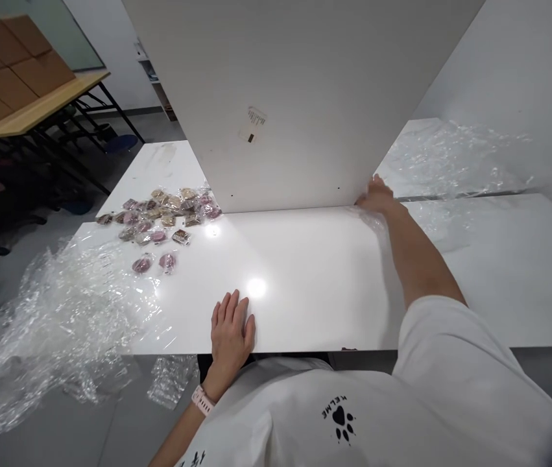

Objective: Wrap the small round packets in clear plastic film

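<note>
Right fingers (377,184) apparently touch white panel (300,110).

The panel (295,155) is a large, flat, pale grey-white sheet filling the upper middle of the frame. It stands upright on the table (305,272), its straight lower edge crossing the middle of the frame. Its sides spread apart toward the top, which is cut off by the frame. A small pale label (253,124) with dark print and a dark block sits left of its centre. Two small dark holes (338,188) show near the lower edge, one toward each side. The table is white and glossy, with two bright reflections left of centre and a straight near edge low in the frame. Thin, clear, crinkled film (377,222) lies just beside the panel's lower right corner.
</note>
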The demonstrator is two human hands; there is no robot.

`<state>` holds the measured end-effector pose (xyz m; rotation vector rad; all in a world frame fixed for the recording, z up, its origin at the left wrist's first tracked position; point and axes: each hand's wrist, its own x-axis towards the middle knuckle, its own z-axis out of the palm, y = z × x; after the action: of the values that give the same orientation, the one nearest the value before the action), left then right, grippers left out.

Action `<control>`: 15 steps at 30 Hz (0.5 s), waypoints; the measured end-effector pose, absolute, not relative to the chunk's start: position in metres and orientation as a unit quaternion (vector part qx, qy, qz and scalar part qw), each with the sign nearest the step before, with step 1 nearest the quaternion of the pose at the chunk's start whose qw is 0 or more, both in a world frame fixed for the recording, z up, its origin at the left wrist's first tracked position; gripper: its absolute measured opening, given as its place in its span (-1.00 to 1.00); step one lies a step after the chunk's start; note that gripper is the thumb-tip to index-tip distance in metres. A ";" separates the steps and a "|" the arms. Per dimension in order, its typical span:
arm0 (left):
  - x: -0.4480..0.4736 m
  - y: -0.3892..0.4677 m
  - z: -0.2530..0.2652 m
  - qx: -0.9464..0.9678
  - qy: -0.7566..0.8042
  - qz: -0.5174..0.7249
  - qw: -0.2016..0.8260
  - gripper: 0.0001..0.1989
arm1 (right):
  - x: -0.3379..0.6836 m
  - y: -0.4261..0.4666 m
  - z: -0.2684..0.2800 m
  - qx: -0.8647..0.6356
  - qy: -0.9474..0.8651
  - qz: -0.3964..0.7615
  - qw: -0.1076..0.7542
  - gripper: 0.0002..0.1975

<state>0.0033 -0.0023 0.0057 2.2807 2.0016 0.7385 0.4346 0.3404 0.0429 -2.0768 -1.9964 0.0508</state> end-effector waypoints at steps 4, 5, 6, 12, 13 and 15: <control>0.004 -0.002 0.005 0.731 0.640 0.235 -0.003 -0.60 | 0.454 0.256 0.036 -0.759 -0.643 0.028 0.101 -0.23; 0.004 -0.002 0.005 0.732 0.639 0.235 -0.004 -0.60 | 0.455 0.227 0.029 -0.771 -0.628 0.040 0.095 -0.26; 0.004 -0.002 0.004 0.733 0.638 0.236 -0.004 -0.61 | 0.453 0.198 0.021 -0.778 -0.620 0.058 0.086 -0.29; 0.003 0.000 0.006 0.718 0.645 0.258 0.045 -0.66 | 0.360 0.045 0.001 -0.718 -0.681 0.106 0.093 -0.37; 0.003 0.000 0.011 0.708 0.647 0.275 0.069 -0.67 | 0.335 0.025 0.008 -0.689 -0.708 0.118 0.100 -0.38; 0.006 0.001 0.027 0.686 0.638 0.331 0.116 -0.67 | 0.288 -0.008 0.028 -0.586 -0.782 0.178 0.119 -0.40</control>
<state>0.0061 0.0008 0.0274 2.0081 1.8696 0.9689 0.2877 -0.0083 0.0283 -1.7127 -2.2864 0.5203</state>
